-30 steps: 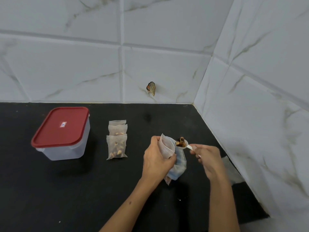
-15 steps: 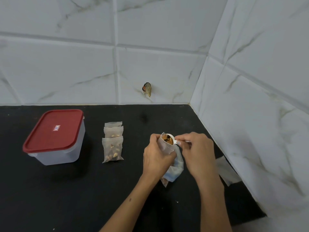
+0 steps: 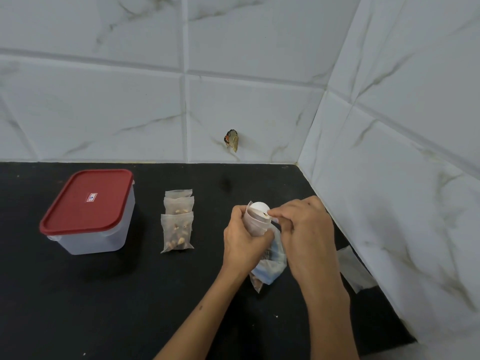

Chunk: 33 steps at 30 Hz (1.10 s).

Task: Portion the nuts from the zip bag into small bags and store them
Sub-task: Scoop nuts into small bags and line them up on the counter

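My left hand (image 3: 242, 239) grips a small translucent bag (image 3: 255, 224) upright, its mouth open at the top. My right hand (image 3: 302, 227) pinches the handle of a white spoon (image 3: 259, 207), which is tipped over with its bowl turned down into the bag's mouth. Below both hands the larger zip bag (image 3: 270, 268) with a blue patch lies on the black counter (image 3: 130, 294), partly hidden by my fingers. Three filled small bags (image 3: 178, 229) lie in an overlapping row left of my hands.
A clear plastic box with a red lid (image 3: 87, 201) stands at the left. Spare empty bags (image 3: 355, 271) lie by the right tiled wall. A brown scrap (image 3: 231, 139) sticks to the back wall. The counter ends at the wall corner on the right.
My right hand brought the loaded spoon left to the small bag's mouth and turned it over; the nuts that showed in its bowl are out of sight.
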### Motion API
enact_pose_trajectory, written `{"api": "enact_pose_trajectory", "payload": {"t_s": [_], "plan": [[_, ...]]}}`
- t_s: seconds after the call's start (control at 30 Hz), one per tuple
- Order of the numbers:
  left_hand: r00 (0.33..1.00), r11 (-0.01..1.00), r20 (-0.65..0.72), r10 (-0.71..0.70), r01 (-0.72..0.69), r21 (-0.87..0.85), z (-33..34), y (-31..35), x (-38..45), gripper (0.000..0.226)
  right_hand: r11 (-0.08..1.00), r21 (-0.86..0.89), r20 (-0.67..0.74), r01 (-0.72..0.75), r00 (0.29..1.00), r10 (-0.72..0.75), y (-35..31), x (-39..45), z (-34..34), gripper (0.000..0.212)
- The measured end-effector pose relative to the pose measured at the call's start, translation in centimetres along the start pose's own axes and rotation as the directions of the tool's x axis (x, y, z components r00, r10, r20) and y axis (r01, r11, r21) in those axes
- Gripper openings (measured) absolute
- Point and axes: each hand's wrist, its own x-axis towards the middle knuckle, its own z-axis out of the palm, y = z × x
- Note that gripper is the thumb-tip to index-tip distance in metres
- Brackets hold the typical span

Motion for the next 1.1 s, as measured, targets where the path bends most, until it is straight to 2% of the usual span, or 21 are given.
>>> {"api": "enact_pose_trajectory", "payload": {"t_s": [0.1, 0.2, 0.27, 0.37, 0.47, 0.6, 0.7, 0.8, 0.93, 1.1], "plan": [[1.000, 1.000, -0.008, -0.001, 0.001, 0.010, -0.1, 0.0, -0.1, 0.042, 0.985, 0.119, 0.131, -0.128, 0.985, 0.112, -0.2, -0.2, -0.4, 0.016], [0.998, 0.998, -0.056, -0.035, 0.038, 0.046, -0.8, -0.1, -0.2, 0.040, 0.951, 0.191, 0.018, -0.245, 0.969, 0.246, 0.5, -0.6, -0.7, 0.018], [0.989, 0.993, -0.115, -0.095, 0.102, 0.056, -1.4, -0.4, -0.1, 0.042, 0.906, 0.218, -0.007, -0.361, 0.928, 0.372, 1.5, -0.5, -0.4, 0.019], [0.966, 0.968, -0.156, -0.206, 0.224, 0.112, -1.8, -1.0, 0.1, 0.056, 0.851, 0.086, 0.154, -0.518, 0.851, 0.502, 3.2, -1.1, 1.7, 0.022], [0.939, 0.928, -0.109, -0.327, 0.341, 0.153, -1.3, -1.6, 0.2, 0.064, 0.840, -0.073, 0.322, -0.537, 0.785, 0.529, 3.8, -2.3, 4.8, 0.024], [0.879, 0.873, -0.038, -0.475, 0.476, 0.104, -0.6, -3.1, 0.3, 0.050, 0.822, -0.160, 0.369, -0.547, 0.739, 0.564, 3.9, -3.3, 7.9, 0.024], [0.820, 0.813, 0.050, -0.571, 0.572, -0.107, -0.7, -3.7, 0.4, 0.038, 0.826, -0.133, 0.364, -0.549, 0.748, 0.555, 4.1, -3.9, 9.0, 0.022], [0.789, 0.756, 0.097, -0.607, 0.611, -0.237, -0.9, -3.8, 0.5, 0.021, 0.823, -0.056, 0.424, -0.565, 0.733, 0.532, 4.8, -4.0, 9.1, 0.023], [0.765, 0.712, 0.095, -0.638, 0.632, -0.308, -0.7, -3.8, 0.4, 0.025, 0.789, -0.058, 0.493, -0.612, 0.670, 0.555, 5.5, -3.6, 9.1, 0.020], [0.758, 0.695, 0.136, -0.638, 0.642, -0.324, -0.9, -4.0, 0.4, 0.025, 0.737, -0.020, 0.434, -0.676, 0.658, 0.615, 5.4, -3.6, 9.5, 0.017]]}}
